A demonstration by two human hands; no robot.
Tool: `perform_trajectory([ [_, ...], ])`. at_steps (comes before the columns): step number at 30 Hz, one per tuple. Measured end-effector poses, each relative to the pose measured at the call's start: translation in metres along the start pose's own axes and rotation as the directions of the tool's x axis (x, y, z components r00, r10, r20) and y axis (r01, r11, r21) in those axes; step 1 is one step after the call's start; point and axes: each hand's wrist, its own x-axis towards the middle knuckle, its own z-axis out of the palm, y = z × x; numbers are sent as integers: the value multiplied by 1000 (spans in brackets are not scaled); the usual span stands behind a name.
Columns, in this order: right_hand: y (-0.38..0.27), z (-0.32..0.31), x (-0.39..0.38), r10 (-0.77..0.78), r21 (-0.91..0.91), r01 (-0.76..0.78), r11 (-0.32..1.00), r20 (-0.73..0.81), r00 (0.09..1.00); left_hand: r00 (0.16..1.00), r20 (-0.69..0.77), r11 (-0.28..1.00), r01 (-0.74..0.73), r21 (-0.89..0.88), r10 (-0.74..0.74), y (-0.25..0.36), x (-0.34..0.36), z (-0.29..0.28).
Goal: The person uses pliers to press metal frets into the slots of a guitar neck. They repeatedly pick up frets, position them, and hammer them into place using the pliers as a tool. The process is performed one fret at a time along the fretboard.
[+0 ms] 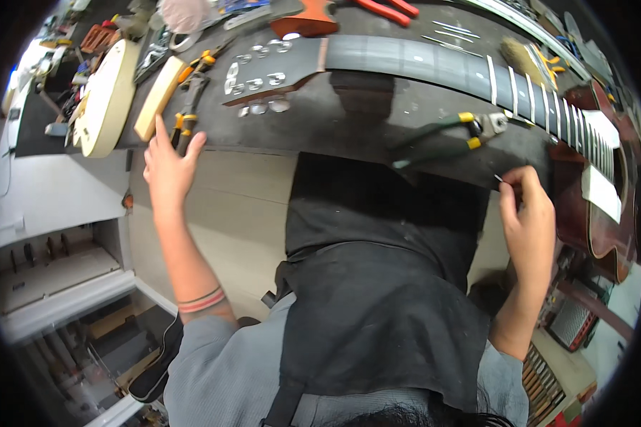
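Observation:
At the bench edge on the left, my left hand [169, 167] has its fingers spread. Its thumb and forefinger are on either side of the handle ends of yellow-and-black pliers [190, 99]; I cannot tell if they touch. A pale wooden block [160, 98] lies beside its fingertips. On the right, my right hand [527, 203] pinches a short, thin piece of fret wire [498, 178]. Green-handled cutters [470, 130] lie just left of that hand. Across the bench rests a guitar neck [420, 60], with frets at its body end and bare fingerboard toward the headstock [274, 70].
The dark red guitar body [598, 228] stands at the right, with white paper [600, 193] on it. Several loose wires [457, 30], red-handled pliers [388, 8] and a brush [523, 57] lie behind the neck. A cream guitar body [107, 99] leans at the left.

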Motion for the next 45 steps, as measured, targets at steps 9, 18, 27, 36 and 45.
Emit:
perform_trajectory([
  [9,-35,6,-15,59,411,-97,907,103,993,907,421,58,420,-906,5,-49,-33,16],
  [18,-61,11,-22,-32,418,-4,908,78,996,903,185,147,138,-979,387,33,-101,-32],
  [27,-70,12,-42,-32,538,-66,840,172,985,659,181,502,-338,-796,730,128,-140,-51],
  [36,-67,14,-55,-72,540,-114,834,312,947,654,167,566,-464,-682,738,143,-148,-53],
  [45,-59,23,-55,-108,514,-83,854,331,937,671,83,574,-557,-600,737,147,-149,-57],
])
